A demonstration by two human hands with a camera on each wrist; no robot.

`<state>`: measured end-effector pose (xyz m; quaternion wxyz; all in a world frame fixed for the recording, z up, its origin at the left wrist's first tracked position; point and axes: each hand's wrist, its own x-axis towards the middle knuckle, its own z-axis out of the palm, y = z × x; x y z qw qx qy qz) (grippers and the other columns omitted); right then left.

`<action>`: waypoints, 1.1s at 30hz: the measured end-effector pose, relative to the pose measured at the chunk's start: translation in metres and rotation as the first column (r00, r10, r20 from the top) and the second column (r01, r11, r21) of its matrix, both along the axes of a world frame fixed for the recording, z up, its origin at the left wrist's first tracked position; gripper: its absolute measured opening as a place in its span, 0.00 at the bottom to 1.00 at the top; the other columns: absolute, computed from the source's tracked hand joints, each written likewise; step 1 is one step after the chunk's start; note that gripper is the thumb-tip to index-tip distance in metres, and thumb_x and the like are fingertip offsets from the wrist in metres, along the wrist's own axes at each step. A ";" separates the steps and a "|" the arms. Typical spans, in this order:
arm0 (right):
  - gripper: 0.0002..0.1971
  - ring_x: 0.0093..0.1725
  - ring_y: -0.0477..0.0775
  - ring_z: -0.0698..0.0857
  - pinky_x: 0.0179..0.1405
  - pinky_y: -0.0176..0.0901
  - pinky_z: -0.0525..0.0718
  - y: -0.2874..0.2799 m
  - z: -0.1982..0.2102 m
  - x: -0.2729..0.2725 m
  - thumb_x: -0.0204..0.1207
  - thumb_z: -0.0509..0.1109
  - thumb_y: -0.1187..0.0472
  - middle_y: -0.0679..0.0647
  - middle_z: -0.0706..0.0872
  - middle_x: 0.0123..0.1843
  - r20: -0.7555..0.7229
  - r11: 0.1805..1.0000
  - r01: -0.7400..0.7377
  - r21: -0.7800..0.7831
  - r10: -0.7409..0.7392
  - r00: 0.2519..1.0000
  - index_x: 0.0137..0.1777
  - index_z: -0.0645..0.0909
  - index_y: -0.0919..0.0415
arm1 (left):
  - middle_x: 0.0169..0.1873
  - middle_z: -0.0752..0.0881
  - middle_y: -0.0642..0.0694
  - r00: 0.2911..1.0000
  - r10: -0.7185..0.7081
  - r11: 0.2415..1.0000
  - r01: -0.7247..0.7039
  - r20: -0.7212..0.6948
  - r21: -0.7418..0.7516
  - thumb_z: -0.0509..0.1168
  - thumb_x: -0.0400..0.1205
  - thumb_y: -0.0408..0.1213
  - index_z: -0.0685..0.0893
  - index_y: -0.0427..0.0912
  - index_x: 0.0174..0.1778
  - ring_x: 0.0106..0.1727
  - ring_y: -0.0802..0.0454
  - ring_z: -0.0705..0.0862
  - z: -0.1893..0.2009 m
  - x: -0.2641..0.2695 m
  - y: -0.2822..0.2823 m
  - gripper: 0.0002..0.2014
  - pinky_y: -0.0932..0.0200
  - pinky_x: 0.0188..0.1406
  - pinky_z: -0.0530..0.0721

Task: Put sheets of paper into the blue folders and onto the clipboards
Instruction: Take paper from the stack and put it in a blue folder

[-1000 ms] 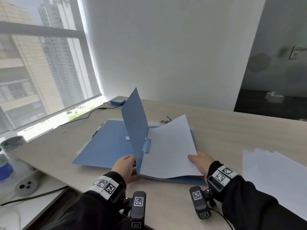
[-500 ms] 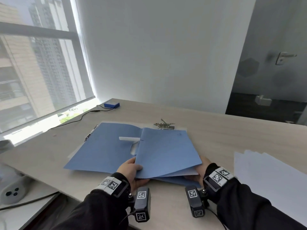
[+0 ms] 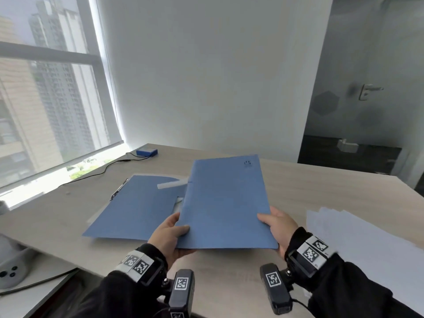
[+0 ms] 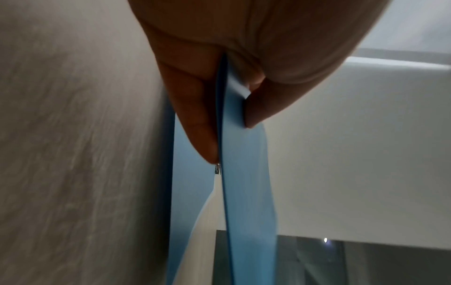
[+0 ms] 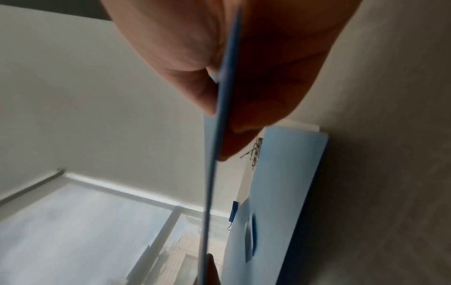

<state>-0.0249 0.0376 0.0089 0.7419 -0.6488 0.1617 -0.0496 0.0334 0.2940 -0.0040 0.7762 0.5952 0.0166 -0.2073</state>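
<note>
A closed blue folder is lifted off the desk, tilted up toward the wall. My left hand pinches its near left corner, thumb on top and fingers beneath. My right hand pinches its near right edge the same way. In the left wrist view the thumb and fingers clamp the folder's edge; the right wrist view shows the same on the other edge. An open blue folder lies flat on the desk to the left, with a white strip on it. Loose white sheets lie at the right.
A metal clip of a clipboard shows at the open folder's far left edge. A small blue box with a black cable sits by the window. A grey device stands on the lower surface at the left.
The folder's cover was swung down over the white sheet. Both hands then lifted the closed folder off the desk and tilted it up.
</note>
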 end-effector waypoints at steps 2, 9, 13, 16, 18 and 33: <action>0.14 0.47 0.62 0.90 0.42 0.52 0.90 -0.005 0.004 -0.004 0.82 0.58 0.72 0.60 0.91 0.54 0.048 0.994 0.043 -0.104 -0.038 0.998 0.60 0.81 0.60 | 0.55 0.84 0.40 0.999 -0.047 0.987 0.043 0.027 0.153 0.60 0.82 0.26 0.79 0.47 0.63 0.45 0.42 0.85 0.005 -0.001 -0.001 0.16 0.48 0.38 0.87; 0.15 0.52 0.63 0.91 0.54 0.62 0.88 -0.028 0.010 -0.026 0.83 0.60 0.68 0.56 0.93 0.53 0.109 0.966 0.036 -0.254 -0.009 0.994 0.60 0.84 0.54 | 0.63 0.83 0.43 0.858 -0.001 0.723 -0.355 0.514 0.593 0.66 0.80 0.39 0.81 0.46 0.68 0.58 0.47 0.82 0.029 0.017 0.005 0.19 0.56 0.58 0.76; 0.16 0.52 0.64 0.91 0.55 0.64 0.87 -0.033 0.013 -0.039 0.83 0.60 0.68 0.57 0.93 0.54 0.128 0.962 -0.007 -0.272 0.043 0.991 0.59 0.85 0.52 | 0.73 0.78 0.50 0.878 -0.128 0.575 -0.313 0.461 0.756 0.56 0.77 0.59 0.72 0.57 0.75 0.73 0.46 0.76 0.036 0.031 0.006 0.29 0.42 0.76 0.70; 0.16 0.51 0.65 0.91 0.54 0.63 0.86 -0.035 0.015 -0.046 0.83 0.60 0.70 0.58 0.93 0.53 0.146 0.962 -0.013 -0.273 0.054 0.988 0.58 0.86 0.53 | 0.57 0.88 0.50 0.883 -0.190 0.549 -0.267 0.430 0.792 0.53 0.77 0.62 0.82 0.60 0.59 0.61 0.47 0.84 0.041 0.028 0.001 0.21 0.44 0.68 0.75; 0.16 0.49 0.64 0.91 0.55 0.63 0.85 -0.040 0.016 -0.049 0.82 0.60 0.71 0.58 0.93 0.52 0.157 0.962 -0.011 -0.274 0.056 0.986 0.56 0.86 0.53 | 0.47 0.90 0.45 0.862 -0.183 0.612 -0.277 0.473 0.741 0.58 0.82 0.55 0.85 0.49 0.49 0.47 0.46 0.84 0.044 0.024 -0.004 0.16 0.55 0.48 0.79; 0.16 0.50 0.67 0.91 0.52 0.63 0.86 -0.075 0.007 -0.069 0.82 0.59 0.72 0.63 0.92 0.54 0.168 0.988 0.053 -0.142 -0.029 0.985 0.61 0.84 0.60 | 0.52 0.89 0.43 0.997 -0.022 0.998 0.017 0.075 0.065 0.63 0.82 0.29 0.79 0.43 0.64 0.45 0.44 0.87 0.019 -0.004 -0.085 0.15 0.52 0.39 0.85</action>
